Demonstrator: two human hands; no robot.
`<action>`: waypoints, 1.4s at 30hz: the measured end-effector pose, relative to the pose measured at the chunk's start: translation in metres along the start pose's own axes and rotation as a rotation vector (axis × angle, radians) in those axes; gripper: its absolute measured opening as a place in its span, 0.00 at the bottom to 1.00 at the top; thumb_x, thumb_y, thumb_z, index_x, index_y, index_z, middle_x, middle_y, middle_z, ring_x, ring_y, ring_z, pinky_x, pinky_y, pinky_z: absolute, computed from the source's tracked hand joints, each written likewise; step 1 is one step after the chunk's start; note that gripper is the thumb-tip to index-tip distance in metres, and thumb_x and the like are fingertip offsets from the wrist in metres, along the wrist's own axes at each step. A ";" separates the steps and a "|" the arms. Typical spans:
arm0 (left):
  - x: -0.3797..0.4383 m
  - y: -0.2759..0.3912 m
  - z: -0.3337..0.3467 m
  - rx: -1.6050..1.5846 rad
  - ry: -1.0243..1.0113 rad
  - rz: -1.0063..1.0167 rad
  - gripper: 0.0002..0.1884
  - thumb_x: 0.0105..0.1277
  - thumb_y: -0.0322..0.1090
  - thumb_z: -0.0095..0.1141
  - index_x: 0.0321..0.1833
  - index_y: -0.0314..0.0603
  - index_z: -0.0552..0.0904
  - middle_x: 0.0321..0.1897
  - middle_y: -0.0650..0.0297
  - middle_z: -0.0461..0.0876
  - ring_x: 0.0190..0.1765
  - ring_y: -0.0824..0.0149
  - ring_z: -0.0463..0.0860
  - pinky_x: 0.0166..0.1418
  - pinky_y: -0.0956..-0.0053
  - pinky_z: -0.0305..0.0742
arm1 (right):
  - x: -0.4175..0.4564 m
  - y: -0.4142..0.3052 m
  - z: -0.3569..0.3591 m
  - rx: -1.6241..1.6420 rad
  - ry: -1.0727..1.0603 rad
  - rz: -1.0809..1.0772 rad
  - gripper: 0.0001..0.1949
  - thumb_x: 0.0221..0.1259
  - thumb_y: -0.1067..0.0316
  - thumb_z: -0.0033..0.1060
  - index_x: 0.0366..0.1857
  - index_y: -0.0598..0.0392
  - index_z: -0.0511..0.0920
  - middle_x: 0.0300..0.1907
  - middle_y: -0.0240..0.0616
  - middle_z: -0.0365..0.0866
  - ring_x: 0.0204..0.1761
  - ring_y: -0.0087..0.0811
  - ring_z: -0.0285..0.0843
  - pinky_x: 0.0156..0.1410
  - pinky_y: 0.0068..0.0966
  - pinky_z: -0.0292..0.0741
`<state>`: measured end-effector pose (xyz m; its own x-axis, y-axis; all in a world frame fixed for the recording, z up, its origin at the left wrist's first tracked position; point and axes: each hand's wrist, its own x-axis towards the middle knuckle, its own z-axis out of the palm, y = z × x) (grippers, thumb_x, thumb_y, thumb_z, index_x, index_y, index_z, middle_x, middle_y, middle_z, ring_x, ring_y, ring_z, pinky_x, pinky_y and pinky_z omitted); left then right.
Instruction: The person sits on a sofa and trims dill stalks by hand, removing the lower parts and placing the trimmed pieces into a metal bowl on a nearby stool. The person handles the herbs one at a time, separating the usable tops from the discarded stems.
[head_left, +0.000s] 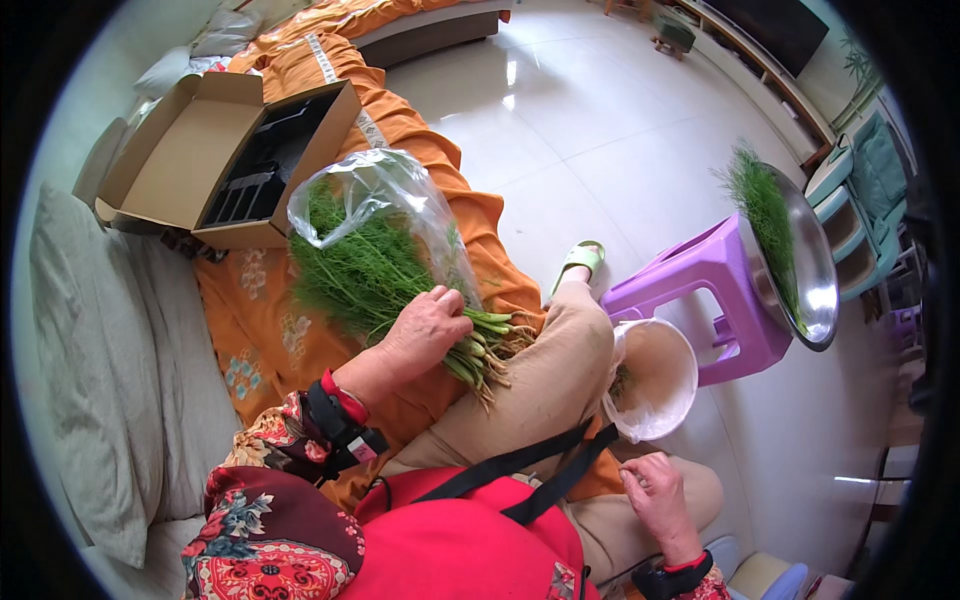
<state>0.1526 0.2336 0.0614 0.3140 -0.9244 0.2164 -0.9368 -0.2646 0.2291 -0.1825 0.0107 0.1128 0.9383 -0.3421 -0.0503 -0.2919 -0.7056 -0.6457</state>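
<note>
A large bunch of feathery fennel or dill greens (367, 270) lies on the orange cover, its pale stems and roots beside my bent leg. My left hand (427, 326) curls its fingers around some stems near the root end. A clear plastic bag (405, 184) lies open around the leafy end. Over my other thigh, my right hand (656, 491) has its thumb against its curled fingers, with nothing visible in it. Between my knees and a purple plastic stool (697, 247) is a lined white bucket (652, 375) with a few green scraps inside.
A steel basin (814, 255) holding more feathery greens (761, 202) sits tilted in view on the stool. An open cardboard box (169, 157) with black packing stands on the orange cover (262, 330). Grey cushions (97, 360) line the left side. A black strap (555, 480) crosses my lap.
</note>
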 end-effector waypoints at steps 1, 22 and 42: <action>0.001 0.000 -0.001 -0.029 0.033 -0.026 0.05 0.54 0.33 0.56 0.32 0.46 0.84 0.34 0.61 0.74 0.42 0.58 0.75 0.47 0.66 0.72 | -0.005 0.000 0.001 0.003 -0.007 0.017 0.03 0.51 0.73 0.64 0.28 0.58 0.80 0.28 0.42 0.80 0.35 0.43 0.77 0.42 0.35 0.74; 0.090 0.077 -0.093 -0.939 0.010 -0.222 0.05 0.65 0.26 0.58 0.42 0.33 0.81 0.31 0.70 0.82 0.37 0.78 0.80 0.43 0.82 0.75 | 0.026 -0.026 -0.022 0.416 0.073 0.158 0.07 0.61 0.72 0.60 0.40 0.60 0.81 0.36 0.38 0.83 0.39 0.29 0.80 0.43 0.24 0.76; 0.155 0.195 -0.002 -0.728 -0.052 0.298 0.06 0.59 0.27 0.59 0.38 0.35 0.79 0.29 0.55 0.81 0.34 0.56 0.83 0.38 0.67 0.77 | 0.037 0.019 -0.054 0.799 0.343 0.317 0.07 0.66 0.67 0.60 0.37 0.59 0.81 0.26 0.28 0.81 0.30 0.15 0.76 0.39 0.15 0.74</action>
<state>0.0189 0.0389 0.1413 0.0408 -0.9446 0.3258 -0.6378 0.2264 0.7362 -0.1630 -0.0485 0.1399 0.6930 -0.7010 -0.1682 -0.1909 0.0465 -0.9805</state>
